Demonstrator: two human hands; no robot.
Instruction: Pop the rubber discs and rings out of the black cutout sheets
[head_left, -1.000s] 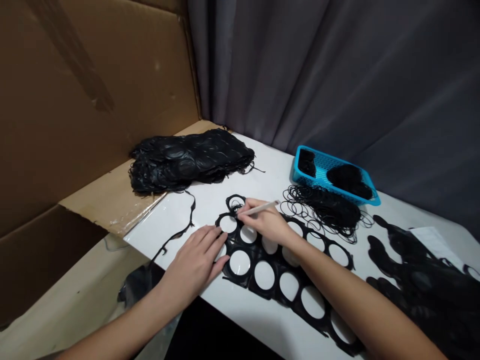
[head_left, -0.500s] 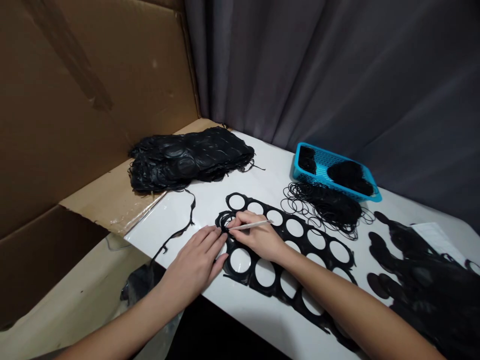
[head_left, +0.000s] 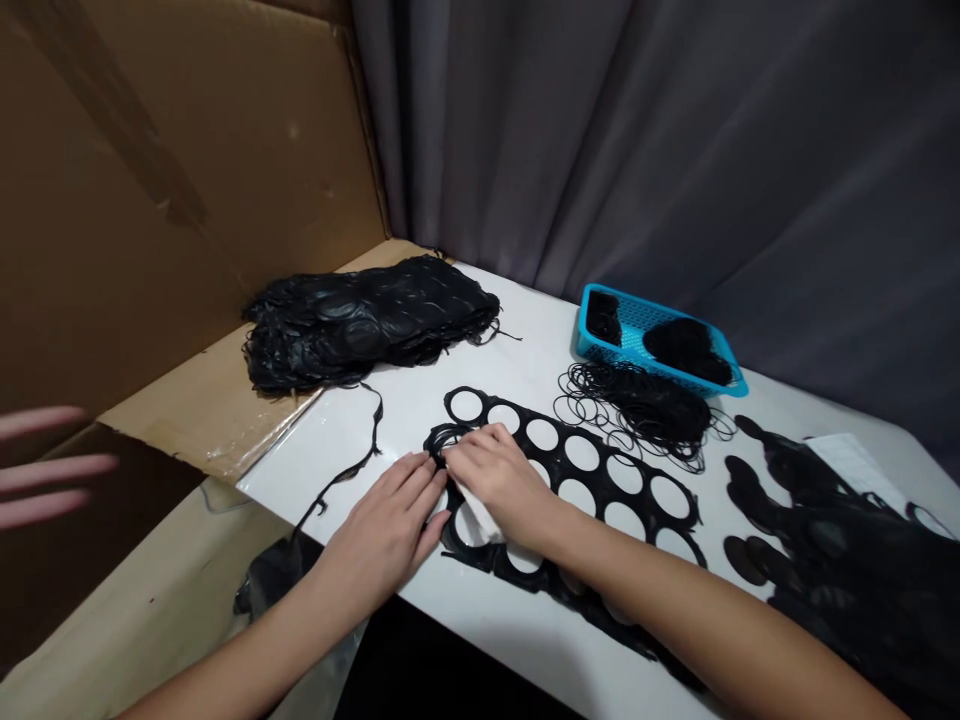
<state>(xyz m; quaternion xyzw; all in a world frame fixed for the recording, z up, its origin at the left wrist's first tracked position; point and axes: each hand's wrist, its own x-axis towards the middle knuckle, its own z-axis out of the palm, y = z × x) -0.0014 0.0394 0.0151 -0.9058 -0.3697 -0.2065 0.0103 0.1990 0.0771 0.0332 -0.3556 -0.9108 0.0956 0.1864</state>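
The right hand (head_left: 495, 482) lies curled over the left end of a black perforated sheet (head_left: 581, 462), its fingers together and pressing down; whether it grips anything, I cannot tell. A pale, white piece (head_left: 474, 525) shows beneath its heel, at one of the sheet's round holes. The left hand (head_left: 382, 535) rests open beside it, fingers spread, with the fingertips touching the sheet's edge near a thin black ring (head_left: 444, 440). The sheet lies flat on a white worktop (head_left: 465, 350). Beyond it sit a tangle of black rings (head_left: 637, 410) and a blue plastic basket (head_left: 589, 335) holding black bundles. A stack of black cut-out sheets (head_left: 367, 325) lies to the left, a heap of black discs (head_left: 825, 540) to the right. Another person's blurred fingers (head_left: 52, 465) enter at the left edge.
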